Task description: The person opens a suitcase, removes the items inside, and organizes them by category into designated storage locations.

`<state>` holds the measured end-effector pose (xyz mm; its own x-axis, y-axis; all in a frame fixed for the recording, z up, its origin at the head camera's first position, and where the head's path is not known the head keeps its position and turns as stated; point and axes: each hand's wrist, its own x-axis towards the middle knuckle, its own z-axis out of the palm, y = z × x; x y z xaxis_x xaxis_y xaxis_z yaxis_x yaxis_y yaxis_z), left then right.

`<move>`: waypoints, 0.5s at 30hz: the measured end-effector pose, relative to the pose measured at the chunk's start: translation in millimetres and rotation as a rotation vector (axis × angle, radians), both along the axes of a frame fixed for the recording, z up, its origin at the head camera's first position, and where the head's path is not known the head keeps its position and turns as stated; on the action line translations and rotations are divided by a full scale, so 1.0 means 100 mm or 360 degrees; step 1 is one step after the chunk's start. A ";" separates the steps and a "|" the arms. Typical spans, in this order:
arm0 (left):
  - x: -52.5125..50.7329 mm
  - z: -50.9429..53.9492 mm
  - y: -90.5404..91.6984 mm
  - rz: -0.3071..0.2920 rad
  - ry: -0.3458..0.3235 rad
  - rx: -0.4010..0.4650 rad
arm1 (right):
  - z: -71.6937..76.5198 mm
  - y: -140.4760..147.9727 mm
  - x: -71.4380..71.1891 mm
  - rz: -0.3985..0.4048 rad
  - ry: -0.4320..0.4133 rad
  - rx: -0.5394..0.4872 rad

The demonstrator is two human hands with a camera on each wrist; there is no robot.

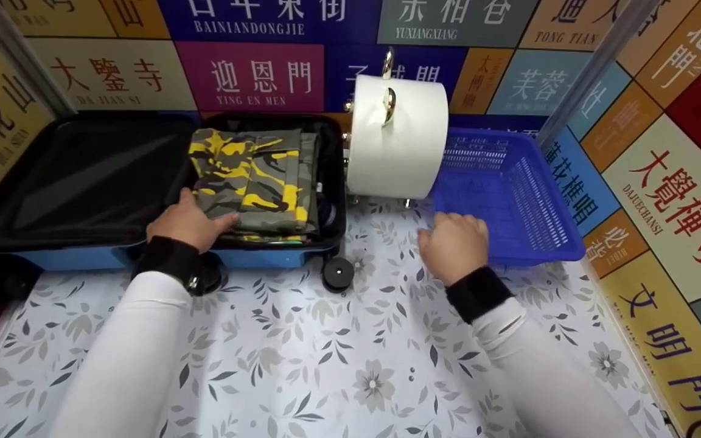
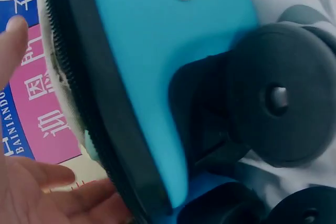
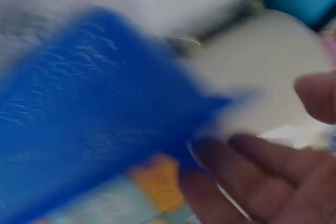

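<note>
A blue suitcase with black lining lies spread out on the floor, wheels toward me. Folded yellow-and-grey camouflage clothing fills its right half. My left hand is spread at the front edge of that half, thumb beside the clothing; the left wrist view has its relaxed fingers at the zippered rim. My right hand is at the front left corner of a blue plastic basket, holding nothing visible. In the blurred right wrist view its loosely bent fingers are near the basket's edge; contact is unclear.
Between suitcase and basket stands a white cylinder with gold handles and small metal feet. A black suitcase wheel juts toward me. Colourful sign-printed walls enclose the back and sides. Leaf-patterned covering spreads over the floor.
</note>
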<state>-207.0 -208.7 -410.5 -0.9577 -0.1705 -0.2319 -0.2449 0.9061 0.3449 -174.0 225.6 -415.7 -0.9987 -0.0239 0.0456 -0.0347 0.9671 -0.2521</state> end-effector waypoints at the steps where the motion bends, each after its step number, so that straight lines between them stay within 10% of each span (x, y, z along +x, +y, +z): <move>1: -0.02 0.03 0.00 0.0025 -0.0026 -0.0011 | 0.04 -0.15 -0.03 0.0039 -0.0008 -0.0091; 9: -0.17 0.03 0.09 0.0148 -0.0179 -0.0065 | -0.06 -1.25 -0.51 0.0202 -0.0388 -0.1231; 15: -0.24 -0.03 0.09 0.0085 -0.0146 -0.0051 | -0.12 -1.61 -0.77 0.0014 -0.0704 -0.1439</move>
